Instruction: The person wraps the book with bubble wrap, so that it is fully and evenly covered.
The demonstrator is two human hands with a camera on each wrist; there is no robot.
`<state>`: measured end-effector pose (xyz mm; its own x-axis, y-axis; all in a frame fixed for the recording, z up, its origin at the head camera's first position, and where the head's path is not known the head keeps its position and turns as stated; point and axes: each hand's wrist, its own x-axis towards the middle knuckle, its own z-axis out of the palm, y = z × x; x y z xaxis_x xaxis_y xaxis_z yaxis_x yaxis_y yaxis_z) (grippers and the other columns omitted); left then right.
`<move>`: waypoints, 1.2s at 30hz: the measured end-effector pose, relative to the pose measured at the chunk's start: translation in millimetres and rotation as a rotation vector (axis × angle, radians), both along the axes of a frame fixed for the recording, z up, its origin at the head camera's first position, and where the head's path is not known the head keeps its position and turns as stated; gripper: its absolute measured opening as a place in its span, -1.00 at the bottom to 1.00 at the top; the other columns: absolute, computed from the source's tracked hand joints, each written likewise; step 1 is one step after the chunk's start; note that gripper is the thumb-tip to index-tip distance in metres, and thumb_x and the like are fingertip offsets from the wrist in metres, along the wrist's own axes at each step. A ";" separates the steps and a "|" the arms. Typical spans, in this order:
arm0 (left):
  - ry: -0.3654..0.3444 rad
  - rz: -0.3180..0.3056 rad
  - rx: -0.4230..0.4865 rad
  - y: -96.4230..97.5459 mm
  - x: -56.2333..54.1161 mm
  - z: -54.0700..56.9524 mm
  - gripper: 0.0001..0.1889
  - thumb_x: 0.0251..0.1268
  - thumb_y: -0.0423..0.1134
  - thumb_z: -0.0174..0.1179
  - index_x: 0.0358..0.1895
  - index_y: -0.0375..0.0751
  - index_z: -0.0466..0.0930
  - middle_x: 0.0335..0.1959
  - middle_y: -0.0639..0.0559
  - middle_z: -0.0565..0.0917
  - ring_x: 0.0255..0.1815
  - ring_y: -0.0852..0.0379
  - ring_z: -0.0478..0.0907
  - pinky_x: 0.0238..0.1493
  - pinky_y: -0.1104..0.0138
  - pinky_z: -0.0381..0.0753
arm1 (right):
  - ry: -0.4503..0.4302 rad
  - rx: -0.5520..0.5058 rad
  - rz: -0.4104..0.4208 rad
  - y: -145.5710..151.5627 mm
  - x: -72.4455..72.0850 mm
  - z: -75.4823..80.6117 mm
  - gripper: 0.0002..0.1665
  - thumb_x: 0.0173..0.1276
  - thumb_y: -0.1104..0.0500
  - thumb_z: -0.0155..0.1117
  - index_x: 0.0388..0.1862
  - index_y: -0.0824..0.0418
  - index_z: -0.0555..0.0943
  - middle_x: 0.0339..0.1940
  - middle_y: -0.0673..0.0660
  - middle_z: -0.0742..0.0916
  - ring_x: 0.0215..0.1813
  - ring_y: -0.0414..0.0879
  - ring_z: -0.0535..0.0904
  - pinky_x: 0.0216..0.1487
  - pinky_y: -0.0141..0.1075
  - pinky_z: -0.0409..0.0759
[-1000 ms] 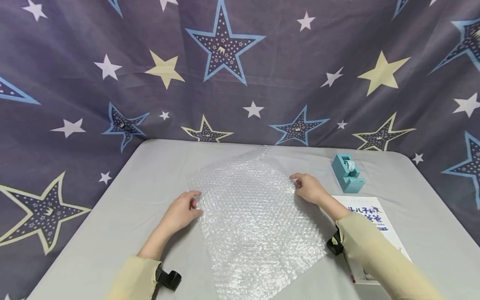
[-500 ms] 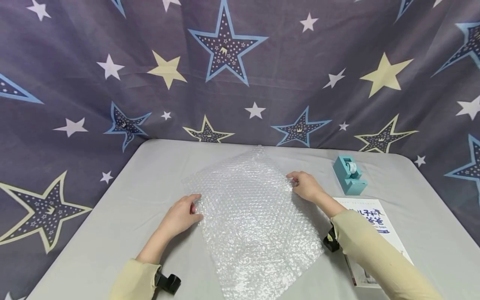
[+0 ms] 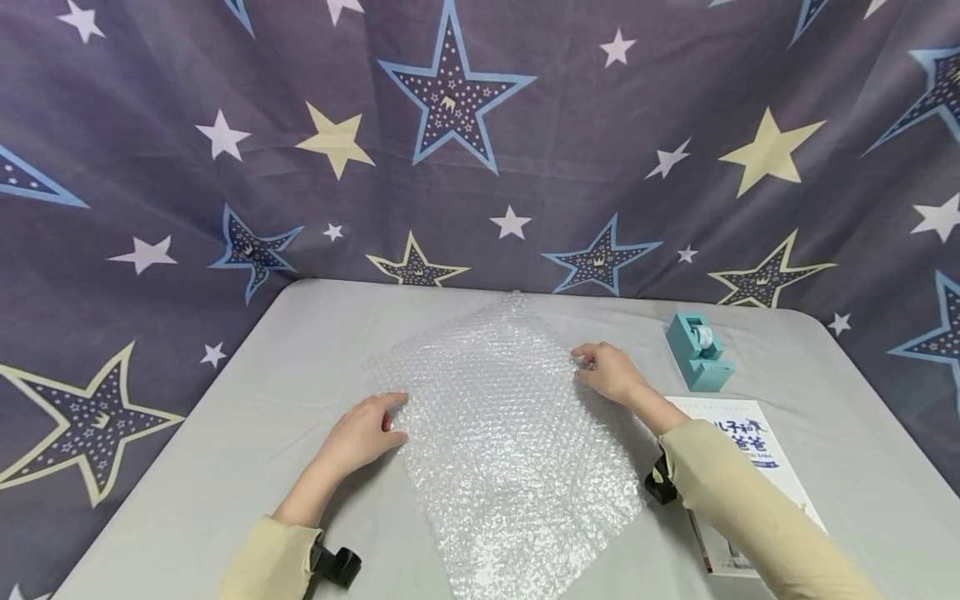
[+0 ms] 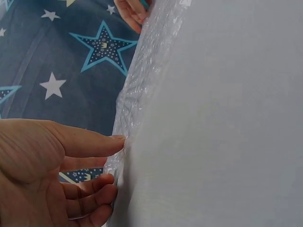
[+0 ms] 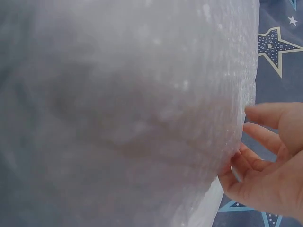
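Note:
A sheet of clear bubble wrap [image 3: 510, 433] lies over the grey-covered table, one corner pointing to the back. My left hand [image 3: 362, 433] is at its left edge, thumb and index finger apart at the tips. The left wrist view has the left thumb [image 4: 94, 143] touching the wrap's edge, the other fingers loosely bent. At the right edge my right hand [image 3: 615, 375] touches the sheet with fingertips, its thumb and index finger also apart. In the right wrist view, the right fingers [image 5: 258, 137] meet the rim of the wrap [image 5: 232, 85], which fills most of that view.
A teal tape dispenser [image 3: 699, 354] with a roll of tape stands at the back right. Below it lies a white book [image 3: 780, 467] with blue lettering, partly under the right forearm. A star-patterned dark curtain [image 3: 480, 192] hangs behind the table.
The bubble wrap's back and left corners have shifted slightly left. My right hand has moved a little left along with the sheet's edge; the left hand has sunk slightly toward me.

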<state>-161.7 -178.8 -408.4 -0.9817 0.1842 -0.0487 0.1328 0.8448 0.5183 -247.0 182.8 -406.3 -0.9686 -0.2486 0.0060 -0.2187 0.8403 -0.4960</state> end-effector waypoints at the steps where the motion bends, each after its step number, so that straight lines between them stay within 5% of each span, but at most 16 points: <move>1: 0.001 0.002 -0.007 0.1 0.3 -0.2 -0.42 0.00 -0.28 0.27 0.18 -0.27 0.39 -0.52 0.05 0.41 -0.50 0.15 0.30 -0.51 0.35 0.28 | -0.001 0.001 0.006 -0.1 0.5 0.0 -0.53 0.13 0.25 0.24 0.06 0.32 0.52 -0.16 0.29 0.61 -0.16 0.10 0.53 -0.13 -0.07 0.50; 20: -0.009 -0.008 -0.047 -1.9 -3.3 -1.2 -0.43 -0.01 -0.24 0.28 0.16 -0.29 0.42 -0.55 0.07 0.45 -0.51 0.17 0.34 -0.48 0.33 0.35 | -0.001 0.073 -0.006 -4.2 4.7 -4.3 -0.49 0.13 0.21 0.28 0.09 0.31 0.50 -0.06 0.32 0.53 0.00 0.17 0.44 0.03 -0.01 0.43; 36: 0.047 -0.026 -0.027 21.2 -6.3 6.8 -0.63 0.00 -0.23 0.29 -0.06 -0.26 0.57 -0.47 0.06 0.48 -0.53 0.19 0.34 -0.49 0.35 0.35 | 0.005 -0.029 0.042 20.5 14.8 -1.9 -0.60 0.17 0.27 0.20 -0.01 0.42 0.52 -0.20 0.29 0.63 -0.15 0.11 0.55 -0.10 -0.06 0.50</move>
